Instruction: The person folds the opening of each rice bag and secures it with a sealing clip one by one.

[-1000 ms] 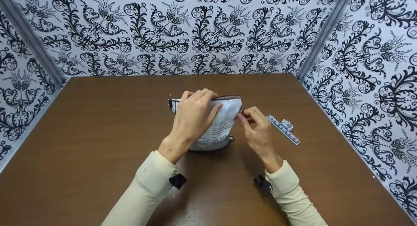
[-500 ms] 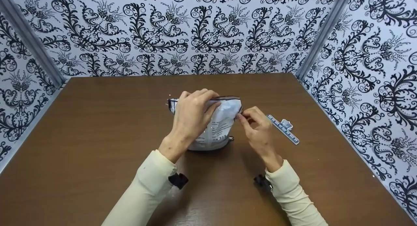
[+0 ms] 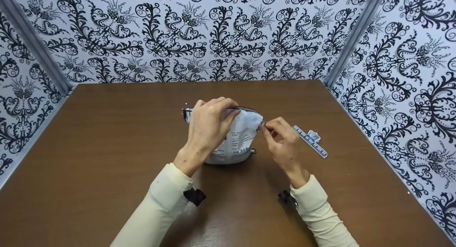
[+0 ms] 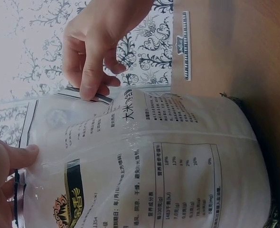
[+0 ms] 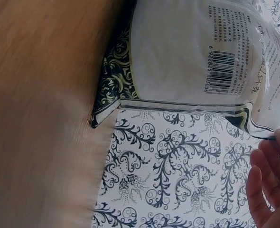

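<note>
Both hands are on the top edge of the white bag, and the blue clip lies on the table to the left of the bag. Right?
Not quite. Both the left hand and right hand do hold the white bag at its top, but the blue clip lies to its right, as the head view shows.

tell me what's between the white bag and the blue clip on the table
The right hand, which pinches the top right corner of the white bag, sits between it and the blue clip. The head view shows this plainly.
</note>
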`<move>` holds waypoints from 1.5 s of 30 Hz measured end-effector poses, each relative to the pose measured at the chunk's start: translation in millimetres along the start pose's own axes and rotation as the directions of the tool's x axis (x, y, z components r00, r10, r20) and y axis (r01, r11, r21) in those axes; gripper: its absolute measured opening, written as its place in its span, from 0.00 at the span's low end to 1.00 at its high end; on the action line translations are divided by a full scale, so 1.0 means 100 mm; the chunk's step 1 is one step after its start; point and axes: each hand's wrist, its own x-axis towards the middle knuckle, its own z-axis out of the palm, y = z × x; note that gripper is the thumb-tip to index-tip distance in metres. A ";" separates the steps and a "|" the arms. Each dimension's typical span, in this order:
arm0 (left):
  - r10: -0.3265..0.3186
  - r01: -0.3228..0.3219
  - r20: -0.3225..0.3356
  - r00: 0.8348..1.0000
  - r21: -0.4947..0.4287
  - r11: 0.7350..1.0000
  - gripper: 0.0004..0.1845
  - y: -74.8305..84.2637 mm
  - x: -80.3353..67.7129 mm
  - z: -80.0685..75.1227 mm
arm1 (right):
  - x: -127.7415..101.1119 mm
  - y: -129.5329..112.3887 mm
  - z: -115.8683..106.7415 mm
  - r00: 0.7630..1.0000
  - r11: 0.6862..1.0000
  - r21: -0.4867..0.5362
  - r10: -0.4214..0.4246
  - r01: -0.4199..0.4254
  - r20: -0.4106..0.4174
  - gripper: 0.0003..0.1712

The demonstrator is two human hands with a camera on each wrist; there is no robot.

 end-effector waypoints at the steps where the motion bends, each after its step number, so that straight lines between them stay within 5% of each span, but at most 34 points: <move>1: -0.002 0.002 -0.003 1.000 -0.002 1.000 0.05 0.00 0.00 0.00 | 0.00 0.00 0.00 1.000 1.000 -0.012 -0.006 0.006 0.000 0.06; 25: 0.093 -0.094 0.031 0.995 0.012 0.996 0.05 0.08 0.04 0.00 | -0.01 0.00 0.02 0.996 0.991 -0.131 0.028 -0.017 0.083 0.05; 37: 0.044 -0.044 0.000 0.999 -0.034 0.998 0.04 0.05 0.05 0.02 | 0.01 -0.02 -0.04 0.980 0.933 -0.306 -0.160 0.190 0.123 0.02; 45: 0.022 -0.021 0.013 1.000 -0.050 0.999 0.04 0.06 0.06 0.01 | 0.00 -0.01 -0.02 0.976 0.920 -0.328 -0.190 0.214 0.105 0.04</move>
